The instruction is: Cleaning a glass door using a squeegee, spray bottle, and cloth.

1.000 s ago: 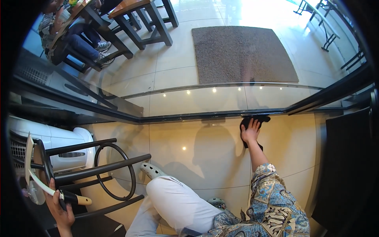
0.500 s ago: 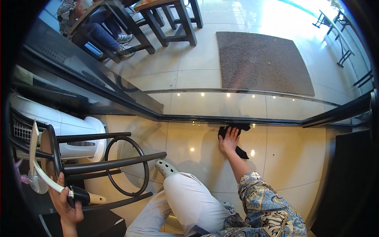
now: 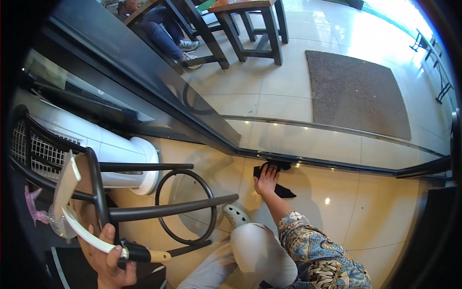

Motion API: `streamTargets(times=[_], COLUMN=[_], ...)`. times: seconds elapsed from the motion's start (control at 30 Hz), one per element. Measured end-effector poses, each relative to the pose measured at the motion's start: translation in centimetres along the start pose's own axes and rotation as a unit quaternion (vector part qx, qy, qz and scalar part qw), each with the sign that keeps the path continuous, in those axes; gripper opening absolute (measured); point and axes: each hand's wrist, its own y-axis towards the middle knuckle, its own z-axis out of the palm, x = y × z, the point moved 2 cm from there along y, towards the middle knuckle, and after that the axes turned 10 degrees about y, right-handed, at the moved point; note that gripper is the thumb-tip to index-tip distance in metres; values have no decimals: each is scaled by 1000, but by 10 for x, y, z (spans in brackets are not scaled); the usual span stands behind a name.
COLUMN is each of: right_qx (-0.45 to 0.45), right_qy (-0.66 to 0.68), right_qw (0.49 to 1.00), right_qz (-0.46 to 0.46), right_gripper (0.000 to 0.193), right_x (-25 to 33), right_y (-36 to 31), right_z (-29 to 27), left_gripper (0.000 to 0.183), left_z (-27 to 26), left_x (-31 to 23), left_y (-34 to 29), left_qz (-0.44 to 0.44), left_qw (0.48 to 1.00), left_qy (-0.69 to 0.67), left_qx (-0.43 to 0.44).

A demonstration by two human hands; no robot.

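Where the picture's lower left corner begins, the left hand (image 3: 109, 257) is clenched around the black handle of a long-handled tool (image 3: 137, 251) with a curved white shaft and a pale flat head, held up beside a pink-triggered clear spray bottle (image 3: 41, 216). Just right of it lies a tipped black metal bar stool (image 3: 144, 202), its round footrest ring standing over the cream tiled floor (image 3: 365, 216). Behind the stool rests a white cylindrical appliance (image 3: 115, 149) with a grilled end. Lower centre shows the person's knee in white trousers and a white perforated clog (image 3: 235, 215). Farther right, the right hand (image 3: 266, 180), on a forearm in a blue-and-tan patterned sleeve, presses flat with fingers spread on a black cleaning cloth (image 3: 276, 178); this cloth lies on the floor, touching the dark bottom frame of the glass wall (image 3: 337, 166). Beyond the glass lie a grey rectangular doormat (image 3: 356, 91) and dark wooden stools (image 3: 250, 24), where another person's legs show.
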Motion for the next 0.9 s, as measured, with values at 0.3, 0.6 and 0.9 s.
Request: streamTargets(times=[0.3,0.6,0.9], right_qx=[189,179,95], right_qy=[-148,-186,-168], right_qw=[944,875,943], right_qz=[-225,-411,-271], right_gripper=[66,53,54], right_x=[70,7,-226], right_y=[32,17,-11], right_z=[42,-10,-174], left_gripper=[40,40,44], left_z=[3,6,1], left_x=[-2,2,-6], left_y=[1,-4,-10], left_qz=[-11,-16,16], left_qw=[1000,999,1000], left_qy=[-11,-32,-6], left_qx=[-1,-5,-27])
